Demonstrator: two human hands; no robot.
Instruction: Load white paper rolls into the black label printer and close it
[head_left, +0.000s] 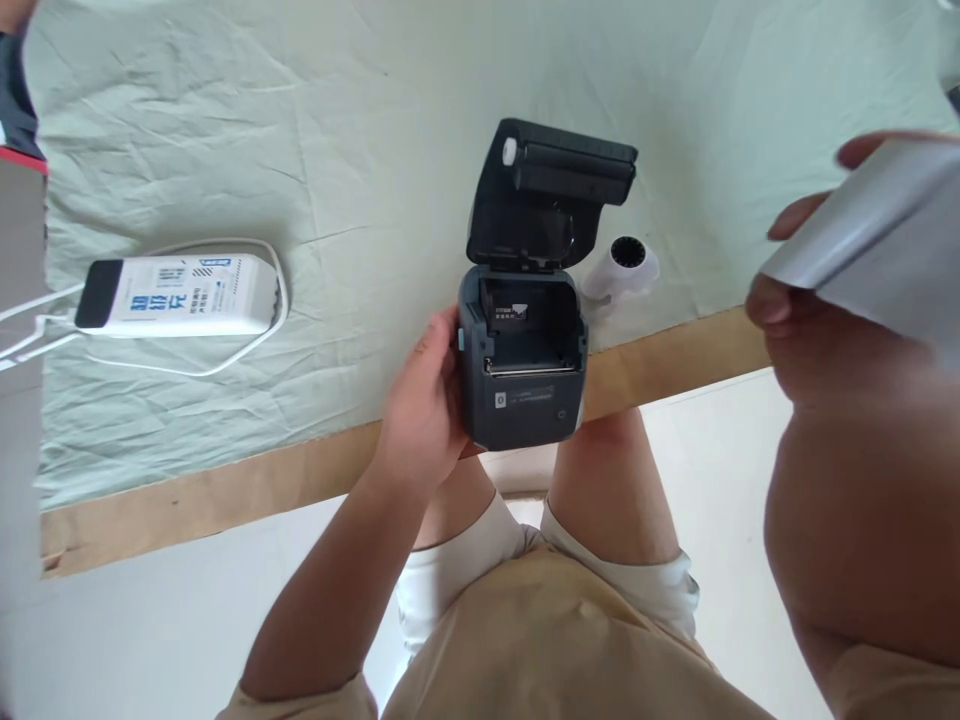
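Observation:
A dark grey portable label printer is tilted up at the table's front edge, its lid swung back. No roll shows in its compartment. My left hand grips the printer's left side, with the fingers partly hidden behind it. Raised at the far right, my right hand pinches a curled white sheet, which looks like paper and runs out of view. Just behind the printer's right side lies a small white roll with a black-ringed core.
A white power strip with a black end and white cables lies on the left. Wrinkled pale green cloth covers the table, leaving a wooden front edge bare. Part of another person shows at the upper left.

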